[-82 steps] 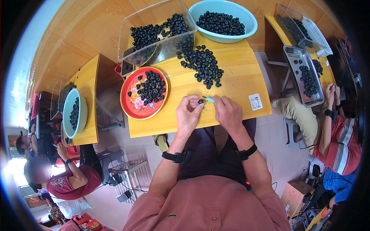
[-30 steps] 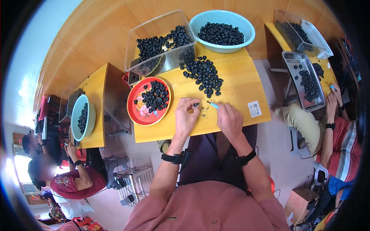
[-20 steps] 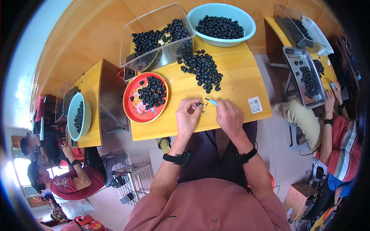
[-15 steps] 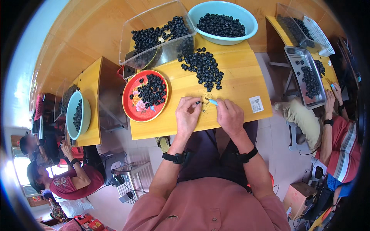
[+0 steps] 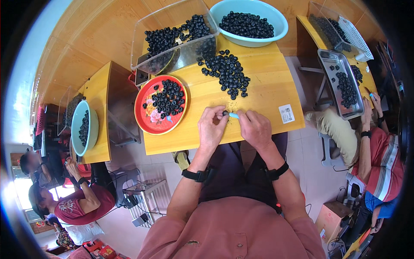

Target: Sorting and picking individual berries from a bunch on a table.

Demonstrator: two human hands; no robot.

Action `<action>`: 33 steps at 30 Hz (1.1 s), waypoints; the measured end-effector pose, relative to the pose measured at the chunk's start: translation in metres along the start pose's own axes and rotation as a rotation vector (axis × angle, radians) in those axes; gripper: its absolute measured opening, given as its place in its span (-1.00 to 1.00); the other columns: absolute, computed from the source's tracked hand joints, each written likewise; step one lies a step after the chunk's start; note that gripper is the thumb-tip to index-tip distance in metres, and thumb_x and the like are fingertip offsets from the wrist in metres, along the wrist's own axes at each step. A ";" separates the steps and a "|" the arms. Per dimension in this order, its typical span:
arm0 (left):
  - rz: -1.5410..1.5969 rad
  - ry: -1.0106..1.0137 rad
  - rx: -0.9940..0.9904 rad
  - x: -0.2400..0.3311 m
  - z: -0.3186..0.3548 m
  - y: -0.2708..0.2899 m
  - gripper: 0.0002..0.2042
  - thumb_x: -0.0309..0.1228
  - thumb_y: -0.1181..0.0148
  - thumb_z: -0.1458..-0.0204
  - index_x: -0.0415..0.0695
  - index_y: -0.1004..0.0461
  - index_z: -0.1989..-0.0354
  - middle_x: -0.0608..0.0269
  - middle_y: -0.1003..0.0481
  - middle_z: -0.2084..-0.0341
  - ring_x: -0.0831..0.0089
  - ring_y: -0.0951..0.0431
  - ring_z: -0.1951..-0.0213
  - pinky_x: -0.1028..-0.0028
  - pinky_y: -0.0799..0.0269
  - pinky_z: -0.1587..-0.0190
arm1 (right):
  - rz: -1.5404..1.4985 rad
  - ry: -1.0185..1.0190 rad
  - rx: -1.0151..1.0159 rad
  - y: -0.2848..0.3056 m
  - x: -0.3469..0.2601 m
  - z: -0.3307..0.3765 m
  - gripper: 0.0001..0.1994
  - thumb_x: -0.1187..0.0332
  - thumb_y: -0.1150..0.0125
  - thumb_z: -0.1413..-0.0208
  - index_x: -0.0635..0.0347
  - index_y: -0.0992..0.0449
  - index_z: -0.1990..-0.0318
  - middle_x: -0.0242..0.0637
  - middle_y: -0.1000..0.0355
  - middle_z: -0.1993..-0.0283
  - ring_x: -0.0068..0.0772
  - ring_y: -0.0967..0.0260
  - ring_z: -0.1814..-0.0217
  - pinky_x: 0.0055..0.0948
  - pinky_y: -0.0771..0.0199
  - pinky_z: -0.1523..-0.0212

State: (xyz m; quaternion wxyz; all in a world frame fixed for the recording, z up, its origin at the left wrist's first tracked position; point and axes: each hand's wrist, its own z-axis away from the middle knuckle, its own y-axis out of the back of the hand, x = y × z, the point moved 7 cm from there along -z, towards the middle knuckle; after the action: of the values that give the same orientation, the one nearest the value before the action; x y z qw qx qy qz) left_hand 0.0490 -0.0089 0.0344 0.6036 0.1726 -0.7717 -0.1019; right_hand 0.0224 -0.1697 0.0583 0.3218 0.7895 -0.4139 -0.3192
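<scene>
My left hand pinches a small round black part with a hole between thumb and fingertips. Closed around a short blue-handled tool, my right hand brings its tip against that part; the tip itself is hidden now. Both hands are above the near side of the yellow table. Beyond them lies a loose pile of similar black parts. To the left, a red flowered plate holds more of them.
A clear plastic bin and a light blue bowl, both with black parts, stand at the back. A white label sits at the table's right. Co-workers work at tables on both sides; a metal tray is at the right one.
The tool has moved left, up to the black part in my left hand; its narrow brownish tip showed before. The two hands are slightly closer together.
</scene>
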 end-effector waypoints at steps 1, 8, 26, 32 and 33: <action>0.008 0.010 -0.003 -0.001 0.000 0.000 -0.71 -0.63 -0.44 -0.01 -0.19 -0.64 0.07 0.24 -0.54 0.32 0.51 -0.61 0.32 0.50 -0.56 0.22 | -0.002 0.001 0.000 0.000 0.000 0.000 -0.86 0.41 -0.31 -0.12 0.16 -0.61 0.16 -0.32 -0.29 0.49 -0.31 -0.42 0.48 -0.30 -0.42 0.49; 0.088 0.097 -0.041 -0.012 0.002 -0.004 -0.71 -0.68 -0.41 -0.05 -0.25 -0.58 0.04 0.27 -0.55 0.29 0.56 -0.60 0.28 0.53 -0.58 0.17 | -0.007 -0.007 -0.022 -0.002 0.000 0.000 -0.86 0.41 -0.30 -0.14 0.16 -0.61 0.15 -0.31 -0.31 0.48 -0.30 -0.43 0.47 -0.29 -0.44 0.48; 0.259 0.149 -0.029 -0.017 0.000 0.001 -0.74 -0.71 -0.37 -0.10 -0.28 -0.61 0.03 0.27 -0.48 0.22 0.55 -0.60 0.22 0.58 -0.56 0.09 | 0.054 -0.112 -0.073 -0.006 0.007 -0.003 -0.80 0.46 -0.26 -0.06 0.17 -0.60 0.13 -0.30 -0.40 0.43 -0.28 -0.52 0.40 -0.27 -0.55 0.42; 0.138 0.017 0.040 -0.018 0.003 0.007 -0.82 -0.63 -0.42 -0.08 -0.24 -0.68 0.13 0.29 -0.45 0.33 0.57 -0.56 0.32 0.55 -0.49 0.28 | 0.064 -0.102 -0.019 -0.004 0.005 -0.001 -0.82 0.45 -0.24 -0.09 0.15 -0.61 0.14 -0.31 -0.40 0.45 -0.25 -0.50 0.44 -0.26 -0.53 0.43; 0.177 0.043 0.051 -0.016 0.004 0.006 -0.82 -0.62 -0.43 -0.06 -0.22 -0.68 0.15 0.28 -0.46 0.35 0.55 -0.54 0.34 0.54 -0.47 0.28 | 0.056 -0.091 -0.009 -0.002 0.005 0.000 -0.82 0.45 -0.24 -0.09 0.15 -0.61 0.14 -0.31 -0.40 0.45 -0.25 -0.50 0.44 -0.26 -0.53 0.43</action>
State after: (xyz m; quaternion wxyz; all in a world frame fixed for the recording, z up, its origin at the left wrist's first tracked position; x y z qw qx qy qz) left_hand 0.0479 0.0027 0.0218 0.6220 0.1213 -0.7731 -0.0249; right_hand 0.0254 -0.1737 0.0555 0.3150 0.7609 -0.4484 -0.3476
